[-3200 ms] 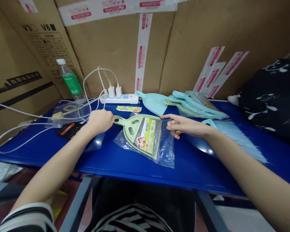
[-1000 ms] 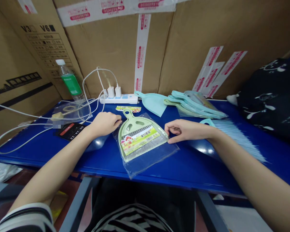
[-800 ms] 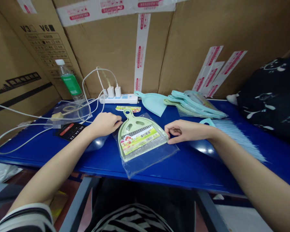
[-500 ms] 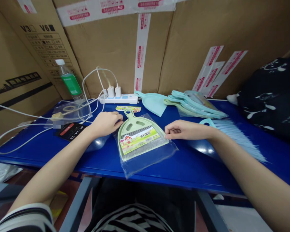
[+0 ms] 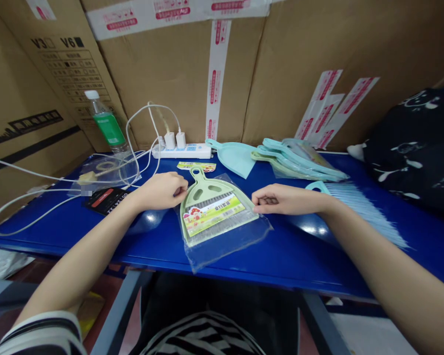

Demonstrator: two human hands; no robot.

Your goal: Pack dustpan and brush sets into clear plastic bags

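A light green dustpan (image 5: 214,187) lies flat in a clear plastic bag (image 5: 222,251), handle away from me. With it are a grey-bristled brush (image 5: 227,224) and a printed card (image 5: 214,215) with mushrooms. My left hand (image 5: 163,191) is closed at the bag's left edge, beside the handle's base. On the opposite side, my right hand (image 5: 276,199) has curled fingers pinching the bag's right edge near the dustpan's rim. Its fingertips are partly hidden.
Behind lie a blue dustpan (image 5: 233,157), a stack of bagged dustpans (image 5: 299,160), a card strip (image 5: 196,166) and a power strip (image 5: 187,151). A blue brush (image 5: 366,209) is right; a phone (image 5: 105,199), cables and a bottle (image 5: 109,125) are left. Cardboard walls the back.
My left hand has shifted slightly down along the bag's left edge, its fingers more curled. My right hand and the bagged dustpan are almost unmoved.
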